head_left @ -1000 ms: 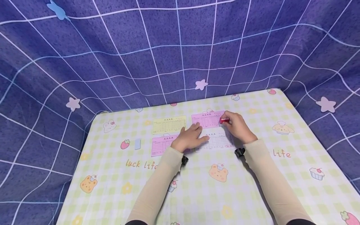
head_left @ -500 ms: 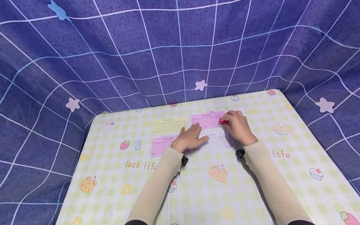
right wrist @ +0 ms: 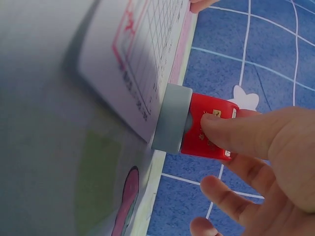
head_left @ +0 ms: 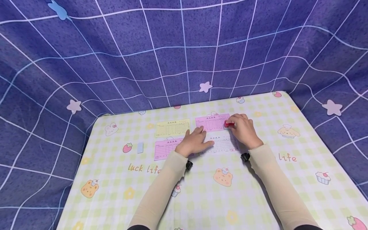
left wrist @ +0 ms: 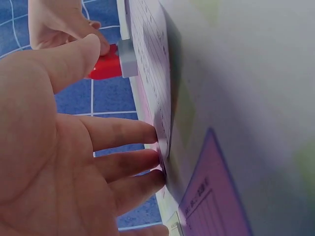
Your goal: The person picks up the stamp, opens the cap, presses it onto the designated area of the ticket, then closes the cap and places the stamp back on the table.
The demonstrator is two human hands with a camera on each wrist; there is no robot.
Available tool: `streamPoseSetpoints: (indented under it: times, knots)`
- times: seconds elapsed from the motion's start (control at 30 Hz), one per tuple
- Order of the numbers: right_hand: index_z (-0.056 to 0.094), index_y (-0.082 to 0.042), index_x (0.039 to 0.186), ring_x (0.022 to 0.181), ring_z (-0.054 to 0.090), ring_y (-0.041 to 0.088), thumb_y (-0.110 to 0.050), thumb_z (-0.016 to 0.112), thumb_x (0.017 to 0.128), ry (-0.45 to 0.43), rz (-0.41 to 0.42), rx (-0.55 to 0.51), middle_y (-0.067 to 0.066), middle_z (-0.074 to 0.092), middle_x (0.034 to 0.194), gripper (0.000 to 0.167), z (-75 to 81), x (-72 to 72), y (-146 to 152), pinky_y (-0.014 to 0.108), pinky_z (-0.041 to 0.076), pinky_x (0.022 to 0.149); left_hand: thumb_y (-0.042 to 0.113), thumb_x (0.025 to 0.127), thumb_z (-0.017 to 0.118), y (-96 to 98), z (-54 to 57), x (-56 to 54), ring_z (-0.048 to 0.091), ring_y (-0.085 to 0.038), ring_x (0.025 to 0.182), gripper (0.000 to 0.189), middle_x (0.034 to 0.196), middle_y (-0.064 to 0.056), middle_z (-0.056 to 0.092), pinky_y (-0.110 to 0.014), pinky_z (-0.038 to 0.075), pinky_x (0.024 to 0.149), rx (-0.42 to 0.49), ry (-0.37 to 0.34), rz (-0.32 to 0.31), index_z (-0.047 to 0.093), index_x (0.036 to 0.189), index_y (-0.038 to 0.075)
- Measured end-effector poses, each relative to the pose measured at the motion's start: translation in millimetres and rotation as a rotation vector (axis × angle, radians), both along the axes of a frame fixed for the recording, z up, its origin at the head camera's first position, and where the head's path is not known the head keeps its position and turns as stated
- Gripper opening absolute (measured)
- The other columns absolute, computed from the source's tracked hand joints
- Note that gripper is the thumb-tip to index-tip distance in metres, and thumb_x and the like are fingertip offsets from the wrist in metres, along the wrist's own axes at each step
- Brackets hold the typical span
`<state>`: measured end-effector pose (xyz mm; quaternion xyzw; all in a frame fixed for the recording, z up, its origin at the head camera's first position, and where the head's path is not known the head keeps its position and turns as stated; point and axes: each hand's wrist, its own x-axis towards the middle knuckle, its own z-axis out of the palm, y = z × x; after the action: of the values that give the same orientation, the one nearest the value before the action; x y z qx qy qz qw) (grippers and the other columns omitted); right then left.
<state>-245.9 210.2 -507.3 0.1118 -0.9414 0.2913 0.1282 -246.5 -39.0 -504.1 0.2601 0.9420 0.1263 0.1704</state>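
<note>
My right hand (head_left: 244,130) pinches a red stamp with a grey base (right wrist: 206,125) between thumb and fingers. The stamp stands upright with its base on the right end of the far pink printed form (head_left: 211,123). My left hand (head_left: 193,142) lies with fingers spread, fingertips at that form's lower left edge. In the left wrist view the left fingers (left wrist: 123,135) are straight and touch the paper. Beneath the thumb lies a white form (head_left: 221,147) with a red stamped mark at its lower right corner.
To the left lie a yellow form (head_left: 172,127) and a second pink form (head_left: 162,150), the latter partly hidden by the left hand. A small light-blue flat piece (head_left: 140,148) lies farther left on the patterned tablecloth (head_left: 115,198). A blue curtain (head_left: 172,64) hangs behind.
Over the last second the right hand shifted very slightly while holding the stamp at the same end of the pink form. The left hand stayed almost where it was.
</note>
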Motion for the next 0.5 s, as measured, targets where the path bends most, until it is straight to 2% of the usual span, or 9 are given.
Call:
streamPoseSetpoints:
  times: [0.23,0.33,0.5]
  knots:
    - [0.080,-0.006,0.106,0.121,0.062,0.044,0.006,0.076,0.090,-0.019,0.007,-0.008,0.016,0.074,0.125,0.020,0.3,-1.0,1.0,0.066,0.044,0.091,0.063,0.105,0.051,0.1,0.7,0.0,0.025,-0.026,0.159,0.081,0.168,-0.015,0.036,-0.063,0.015,0.127,-0.008,0.030,-0.016,0.047,0.158,0.002]
    - [0.080,-0.005,0.105,0.119,0.064,0.044,0.005,0.076,0.090,-0.014,0.017,-0.012,0.017,0.076,0.121,0.019,0.5,-1.5,1.7,0.065,0.047,0.092,0.062,0.104,0.053,0.1,1.2,-0.1,0.031,-0.028,0.155,0.080,0.165,-0.016,0.039,-0.058,0.024,0.125,-0.003,0.052,-0.025,0.049,0.156,0.001]
    - [0.078,-0.003,0.105,0.113,0.069,0.042,0.006,0.075,0.091,-0.025,0.046,-0.045,0.016,0.077,0.113,0.017,0.0,-1.6,2.7,0.060,0.051,0.095,0.062,0.101,0.058,-0.7,0.2,0.5,0.038,-0.028,0.147,0.082,0.159,-0.014,0.043,-0.051,0.037,0.116,-0.014,0.072,-0.041,0.051,0.154,0.001]
